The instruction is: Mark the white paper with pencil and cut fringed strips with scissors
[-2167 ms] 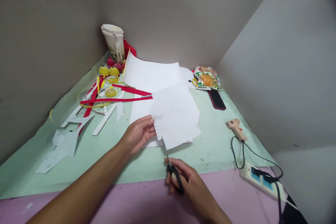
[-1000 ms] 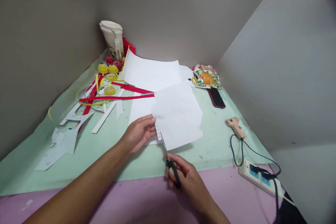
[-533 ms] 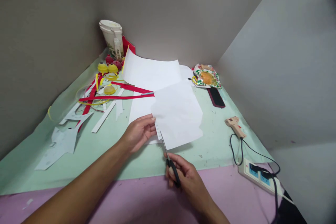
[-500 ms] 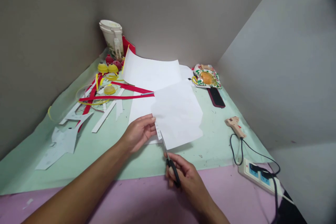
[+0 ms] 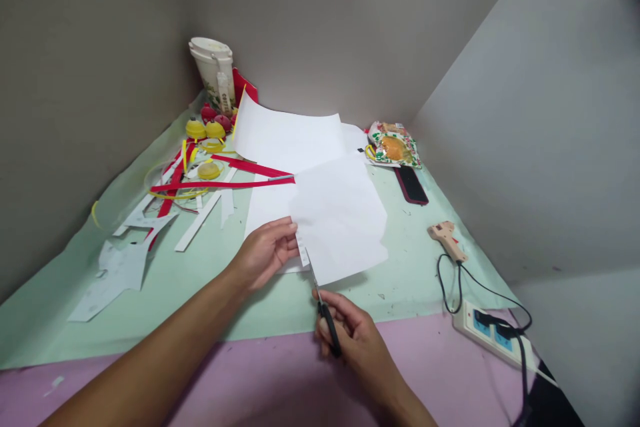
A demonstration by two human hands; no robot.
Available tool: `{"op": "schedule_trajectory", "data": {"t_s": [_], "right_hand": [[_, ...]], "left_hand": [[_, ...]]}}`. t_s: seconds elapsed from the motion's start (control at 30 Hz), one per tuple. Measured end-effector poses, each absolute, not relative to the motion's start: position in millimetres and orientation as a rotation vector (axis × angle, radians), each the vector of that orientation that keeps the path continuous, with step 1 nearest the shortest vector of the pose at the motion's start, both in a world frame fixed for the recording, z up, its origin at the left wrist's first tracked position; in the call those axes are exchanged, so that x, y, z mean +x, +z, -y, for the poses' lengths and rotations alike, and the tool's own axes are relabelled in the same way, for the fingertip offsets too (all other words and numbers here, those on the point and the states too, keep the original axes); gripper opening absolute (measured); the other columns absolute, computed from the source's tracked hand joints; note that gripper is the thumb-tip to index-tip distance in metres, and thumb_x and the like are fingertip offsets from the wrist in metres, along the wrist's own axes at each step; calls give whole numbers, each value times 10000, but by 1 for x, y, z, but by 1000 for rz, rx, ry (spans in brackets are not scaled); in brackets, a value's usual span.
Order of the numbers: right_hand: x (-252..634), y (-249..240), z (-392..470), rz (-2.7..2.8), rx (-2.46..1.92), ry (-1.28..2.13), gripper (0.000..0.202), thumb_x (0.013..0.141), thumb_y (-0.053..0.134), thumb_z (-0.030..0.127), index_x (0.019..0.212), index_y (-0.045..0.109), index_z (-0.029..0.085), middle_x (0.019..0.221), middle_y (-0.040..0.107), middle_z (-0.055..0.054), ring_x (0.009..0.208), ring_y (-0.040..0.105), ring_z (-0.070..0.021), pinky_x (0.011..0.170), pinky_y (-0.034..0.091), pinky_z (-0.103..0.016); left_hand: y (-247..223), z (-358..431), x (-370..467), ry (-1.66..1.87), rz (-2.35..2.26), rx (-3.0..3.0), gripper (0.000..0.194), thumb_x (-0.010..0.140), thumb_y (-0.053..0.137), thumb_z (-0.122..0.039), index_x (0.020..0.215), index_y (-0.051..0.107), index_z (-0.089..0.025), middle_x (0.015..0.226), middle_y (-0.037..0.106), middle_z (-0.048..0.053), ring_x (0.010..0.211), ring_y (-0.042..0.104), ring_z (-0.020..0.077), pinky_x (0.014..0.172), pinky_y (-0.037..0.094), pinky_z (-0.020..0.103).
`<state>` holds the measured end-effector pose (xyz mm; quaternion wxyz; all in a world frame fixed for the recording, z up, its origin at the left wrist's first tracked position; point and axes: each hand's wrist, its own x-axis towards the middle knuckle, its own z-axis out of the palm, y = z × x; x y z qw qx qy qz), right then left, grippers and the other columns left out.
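Observation:
My left hand (image 5: pixel 270 250) pinches the left edge of a white paper sheet (image 5: pixel 343 220), which is raised a little over the green table cover. In my right hand (image 5: pixel 350 330) are black-handled scissors (image 5: pixel 327 323), their blades pointing up and away at the lower left edge of the sheet, beside a narrow strip (image 5: pixel 303 250) along that edge. Beneath the raised sheet, another white sheet (image 5: pixel 260 210) lies flat. Red strips (image 5: pixel 225 184) reach the sheet's left side from the left.
Behind are a curled white sheet (image 5: pixel 290 137) and a white bucket (image 5: pixel 213 70). Yellow pieces (image 5: pixel 209 170) and paper scraps (image 5: pixel 117 273) lie left. To the right are a packet (image 5: pixel 395 149), a phone (image 5: pixel 411 185), a glue gun (image 5: pixel 447 240) and a power strip (image 5: pixel 493 333).
My hands and the sheet are almost unmoved. The scissor handles sit very slightly further left and look a little closer together.

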<state>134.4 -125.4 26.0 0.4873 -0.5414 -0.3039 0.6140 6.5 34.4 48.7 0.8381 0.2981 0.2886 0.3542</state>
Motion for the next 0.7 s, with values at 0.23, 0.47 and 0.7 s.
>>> {"op": "schedule_trajectory", "data": {"t_s": [0.23,0.47,0.7], "right_hand": [[134,26,123,742,-1330,1486,405,780,624,280,1155,587,132,645,504,46,529,475,-84,553,383,-246],[133,26,121,736,-1347,1470,413,778,636,307,1146,589,127,642,506,46,525,477,-85,560,394,-251],[133,25,121,719,-1350,1465,408,760,642,287,1134,608,126,628,496,50,519,466,-81,544,393,-242]], "left_hand": [[47,-34,7,726,-600,637,188,828,542,-75,939,693,-91,885,732,124,791,692,206,769,550,336],[48,-33,8,723,-591,636,150,823,555,-83,882,694,-92,895,729,128,800,688,211,755,550,332],[48,-33,8,726,-603,631,165,821,554,-77,908,694,-90,867,728,119,780,687,200,766,548,332]]}}
